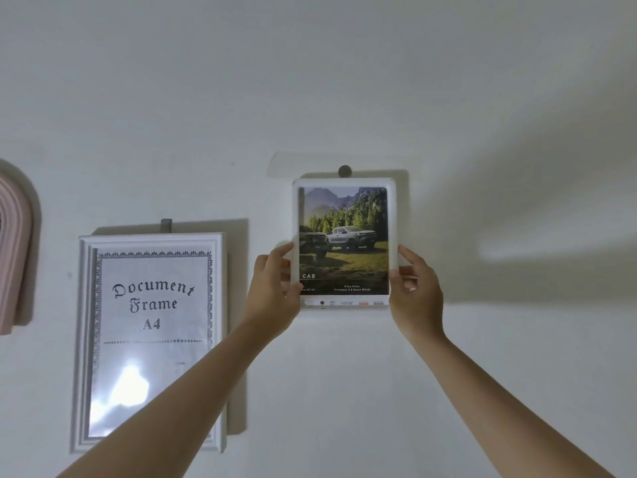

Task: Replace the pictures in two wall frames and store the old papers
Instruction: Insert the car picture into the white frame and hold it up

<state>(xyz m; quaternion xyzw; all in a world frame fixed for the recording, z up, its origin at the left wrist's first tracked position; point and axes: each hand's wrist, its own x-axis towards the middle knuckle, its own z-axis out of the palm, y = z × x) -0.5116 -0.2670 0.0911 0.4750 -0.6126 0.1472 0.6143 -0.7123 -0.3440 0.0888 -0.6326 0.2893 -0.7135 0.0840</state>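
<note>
Head view, facing a white wall [344, 81]. At the far left edge, part of a pink arched ornament [13, 257] with ridged bands projects into view, cut off by the picture border. To its right hangs the large white frame [151, 339], upright, suspended from a small grey hook [166, 225] at its top edge. Behind its glazing sits a sheet with an ornate border, printed "Document Frame A4"; a bright reflection covers the lower part of the glass. The left forearm crosses in front of this frame's lower right corner.

Further right and higher, the small white frame [344, 243] lies against the wall just below a round grey wall peg [344, 171]; whether it already hangs on the peg cannot be told. It shows a picture of pickup trucks on grass before forest and mountains, with small text and logos along the bottom. The left hand [275, 284] grips the frame's left edge, thumb on the front and fingers curled round the side. The right hand [415, 288] grips the right edge in the same way, thumb forward, fingers bent behind. Soft shadows fall on the wall to the right.
</note>
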